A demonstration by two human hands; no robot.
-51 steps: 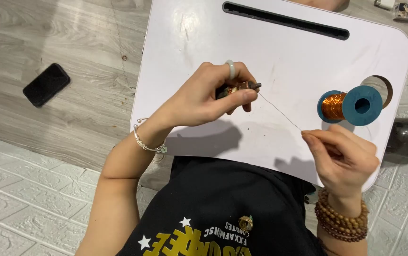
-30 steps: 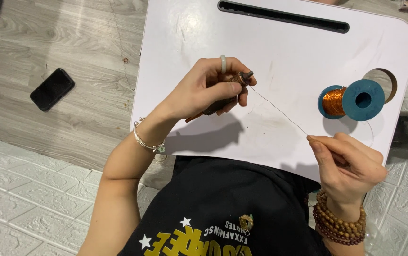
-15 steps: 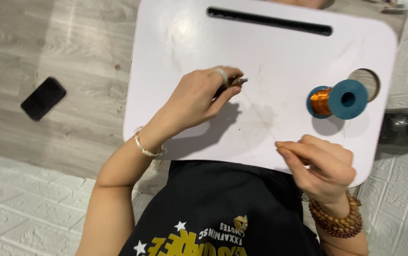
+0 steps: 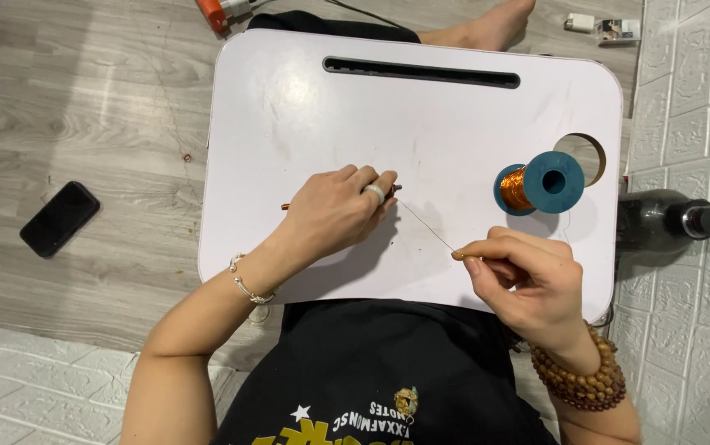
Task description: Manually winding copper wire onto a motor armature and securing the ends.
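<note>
Head view, reading left to right: a black phone [image 4: 59, 218] lies on the wooden floor [image 4: 83, 99], well apart from the white surface [image 4: 454, 124]. My left hand [image 4: 334, 210] rests near the middle of the surface, toward its near edge, fingers curled shut around a slim rod-like piece [image 4: 286, 206] whose copper-coloured tip pokes out on the left; what sits at the fingertips on the right side is too small to make out. From those fingertips a thin wire [image 4: 425, 225] runs diagonally down to my right hand [image 4: 528, 284], which hovers at the near edge of the surface and pinches the wire's other end between thumb and forefinger. So both hands are closed, each on its own end, and set apart with the wire drawn between them. Beyond the right hand, by the right edge, a blue spool [image 4: 540, 185] of copper wire lies on its side just beside a round hole [image 4: 587, 156] in the surface. A dark bottle [image 4: 668, 222] lies on the floor past that edge.

To do this well, I judge I should keep the wire gently taut, not jerked, hold the rod steady against the surface, and keep my right pinch low so the strand feeds straight without kinking.
</note>
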